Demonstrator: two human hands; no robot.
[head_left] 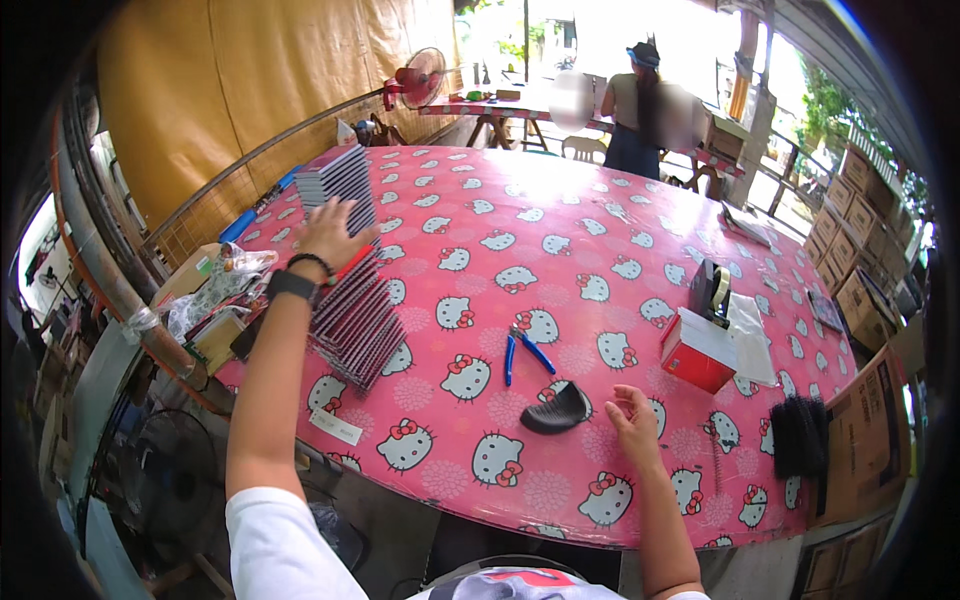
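My left hand (332, 238) is stretched over a long staggered row of thin flat pieces with pale and dark edges (360, 325), fingers spread. It seems to rest on them, by a red patch just under the palm; whether it grips any I cannot make out. More of these pieces (338, 180) lean beyond the hand. My right hand (634, 422) hovers at or rests on the table, fingers loosely bent and apart, holding nothing. Just left of it lies a black curved comb (557, 410). Blue-handled nippers (527, 348) lie with handles spread behind the comb.
The pink patterned table (560, 480) also bears a red-and-white box (700, 350), a tape dispenser (708, 290) and a black bristle bundle (800, 440). Plastic-wrapped clutter (215, 295) lies left. Cartons (860, 430) stand right. A person (635, 115) stands at a far table.
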